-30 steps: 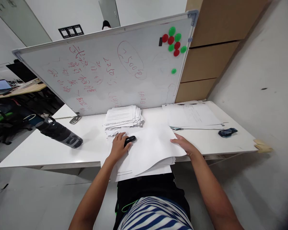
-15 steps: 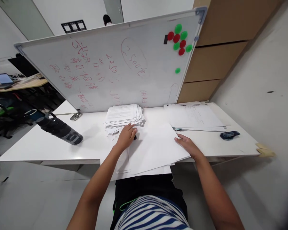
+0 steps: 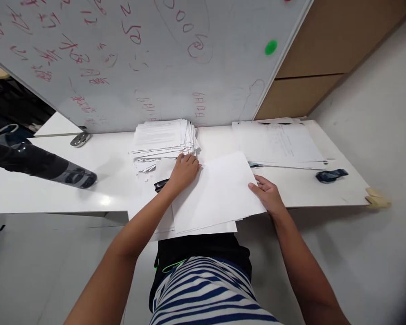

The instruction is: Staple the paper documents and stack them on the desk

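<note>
White sheets of paper lie in front of me, slightly fanned and reaching past the table's front edge. My right hand grips their right edge, thumb on top and fingers beneath. At their upper left corner, my left hand is closed on the paper, its fingertips partly hidden. Under my left forearm, a black object rests on the papers, partly covered. Just beyond my left hand is a thick, uneven stack of printed paper.
A whiteboard with red writing stands behind the table. At left are a dark bottle and a computer mouse. Printed sheets and a dark small item lie right, near cardboard boxes.
My view has tilted down and closer to the table. My left hand has shifted right along the sheets' upper edge, uncovering more of the black object. My right hand keeps its grip.
</note>
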Demonstrator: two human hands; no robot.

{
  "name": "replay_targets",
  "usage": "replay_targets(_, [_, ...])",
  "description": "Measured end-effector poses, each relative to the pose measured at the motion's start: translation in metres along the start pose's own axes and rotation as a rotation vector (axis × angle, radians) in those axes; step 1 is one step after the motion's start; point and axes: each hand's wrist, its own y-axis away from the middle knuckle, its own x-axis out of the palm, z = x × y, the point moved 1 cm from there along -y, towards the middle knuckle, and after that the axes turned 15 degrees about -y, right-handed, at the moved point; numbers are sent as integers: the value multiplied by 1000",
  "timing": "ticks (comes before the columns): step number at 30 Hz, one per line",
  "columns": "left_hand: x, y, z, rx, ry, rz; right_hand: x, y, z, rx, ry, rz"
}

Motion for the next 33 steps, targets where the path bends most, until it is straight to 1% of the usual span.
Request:
replay_targets(4, [-1,0,1,-3,-12,-5,2,1,-1,-5,-12,14])
replay_targets(7, [0,3,2,-10,6,-29,3,2,-1,-15,-36,14])
replay_targets(11, [-1,6,3,-62,44,-71,4,2,-1,-42,-31,36])
replay_targets(15, [-13,7,5,-123,89,-137,6,1,1,-58,-19,65])
replay_targets(17, [-22,13,8,-185,113,-186,6,1,1,-69,-16,77])
replay_targets(19, [-29,27,13,-263,112,-222,6,0,1,-71,-16,82])
replay_targets(21, [-31,47,18,-310,86,-202,6,-1,-1,-68,-23,86])
replay_targets(25, [-22,96,31,-348,55,-11,5,-4,-5,-67,-26,111])
replay_targets(28, [-17,126,45,-429,61,51,6,-5,-5,-66,-25,106])
replay_targets(30, [-18,142,60,-540,52,66,7,-4,-3,-53,-39,103])
replay_targets(33, [-20,160,97,-789,34,117,8,-2,3,-22,-93,82])
